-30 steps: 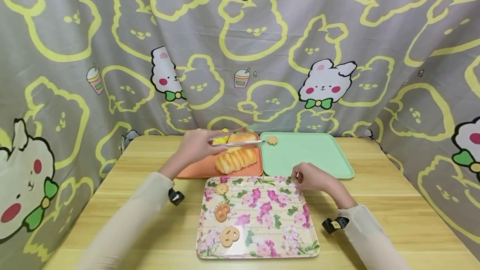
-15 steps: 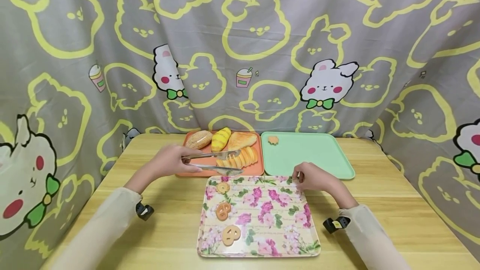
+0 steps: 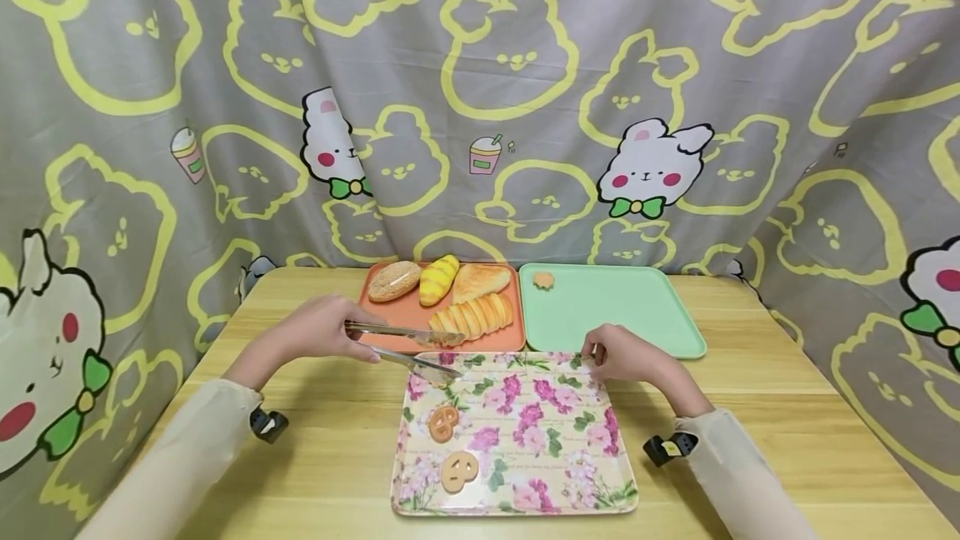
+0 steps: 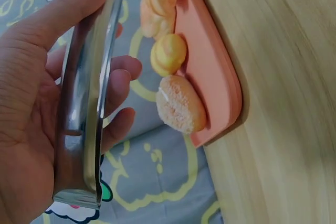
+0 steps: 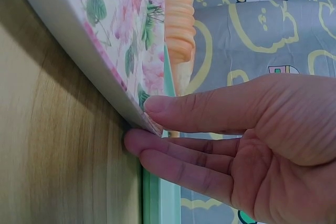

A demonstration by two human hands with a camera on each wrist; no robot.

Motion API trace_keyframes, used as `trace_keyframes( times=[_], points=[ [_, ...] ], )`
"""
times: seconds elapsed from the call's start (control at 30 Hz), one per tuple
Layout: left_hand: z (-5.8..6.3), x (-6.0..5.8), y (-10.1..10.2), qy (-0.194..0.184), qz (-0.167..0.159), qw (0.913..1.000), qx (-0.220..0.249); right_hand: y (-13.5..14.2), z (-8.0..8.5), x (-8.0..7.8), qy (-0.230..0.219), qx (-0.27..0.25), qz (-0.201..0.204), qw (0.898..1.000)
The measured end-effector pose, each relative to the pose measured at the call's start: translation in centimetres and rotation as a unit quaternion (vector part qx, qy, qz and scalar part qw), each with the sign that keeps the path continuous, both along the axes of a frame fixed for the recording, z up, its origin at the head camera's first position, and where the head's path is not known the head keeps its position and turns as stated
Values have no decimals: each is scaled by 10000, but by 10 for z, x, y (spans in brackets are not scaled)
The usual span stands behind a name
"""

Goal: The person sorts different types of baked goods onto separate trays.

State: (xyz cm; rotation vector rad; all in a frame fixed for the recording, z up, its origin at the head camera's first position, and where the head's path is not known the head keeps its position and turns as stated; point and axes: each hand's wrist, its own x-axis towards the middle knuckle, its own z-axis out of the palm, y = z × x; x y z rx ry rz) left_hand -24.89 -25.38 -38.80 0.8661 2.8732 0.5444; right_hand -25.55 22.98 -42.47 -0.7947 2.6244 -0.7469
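Note:
My left hand (image 3: pixel 318 330) grips metal tongs (image 4: pixel 84 98), their arms spread apart. In the head view the tong tips reach over the back left corner of the floral tray (image 3: pixel 525 432), overlapping the rearmost cookie there and mostly hiding it. A pretzel-shaped cookie (image 3: pixel 444 422) and a larger holed cookie (image 3: pixel 459 471) lie in a column along the tray's left side. My right hand (image 3: pixel 624 354) pinches the tray's back right corner, thumb (image 5: pixel 168 109) on top and fingers underneath.
Behind on the left, an orange tray (image 3: pixel 390 319) holds a sesame bun (image 3: pixel 394 282), a yellow striped bread (image 3: pixel 439 280), a toast slice (image 3: pixel 482 281) and a ridged loaf (image 3: pixel 472 317). Beside it, a green tray (image 3: pixel 615 307) carries one small cookie (image 3: pixel 543 280). A patterned curtain (image 3: pixel 517 107) hangs behind.
My left hand has swung the tongs from beside the green tray's cookie, left and toward me, to the floral tray's back left corner. My right hand stays at its corner.

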Motion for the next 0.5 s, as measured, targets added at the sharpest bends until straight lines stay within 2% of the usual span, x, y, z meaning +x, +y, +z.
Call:
trace_keyframes(
  times=[0.37, 0.5],
  points=[
    [2, 2, -1, -165, -165, 9990, -369, 0, 1, 0, -19, -69, -2, 10000],
    [0, 1, 3, -186, -115, 9985, -502, 0, 1, 0, -17, -57, 10, 10000]
  ],
)
